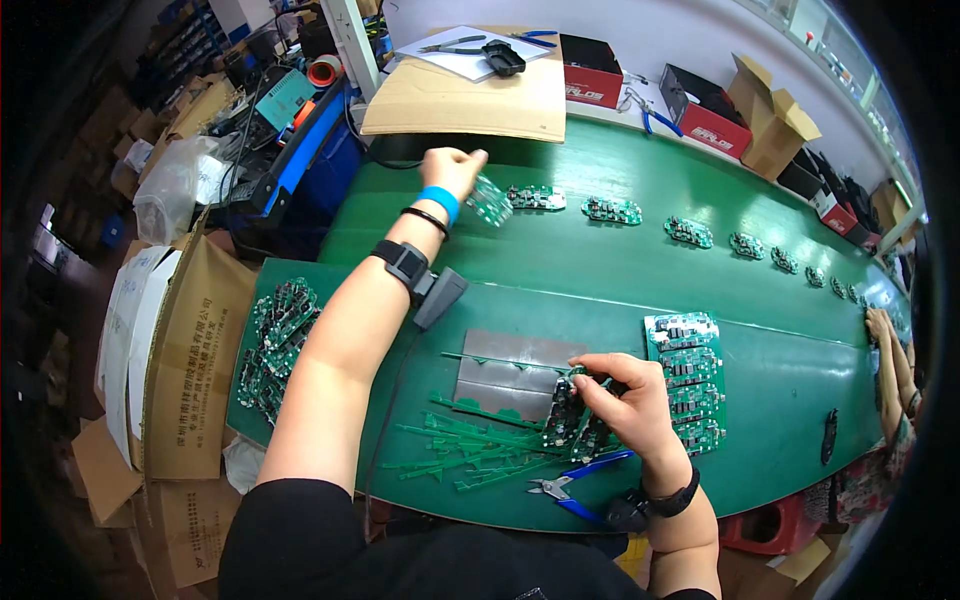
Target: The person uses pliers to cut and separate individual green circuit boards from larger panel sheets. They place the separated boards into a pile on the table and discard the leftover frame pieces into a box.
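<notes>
My left hand [455, 172] reaches out over the far part of the green table. Its fingers are closed on a green circuit board [490, 203], blurred and tilted, beside the end of a row of boards. Close to me, my right hand [632, 402] grips circuit boards [562, 413] bearing dark components, partly hidden by its fingers. Under and beside them lie a grey metal plate [500, 382] and many thin green board strips [465, 448]. Blue-handled cutters [570, 492] rest below the right hand. A panel of joined boards [690, 372] lies just right of that hand.
Circuit boards [612, 211] stretch in a line toward the far right, where another person's hands [885, 335] work. A pile of boards [280, 345] sits at the left edge, by a cardboard box [190, 360]. Cardboard [465, 105] with tools and red boxes [592, 75] stand behind.
</notes>
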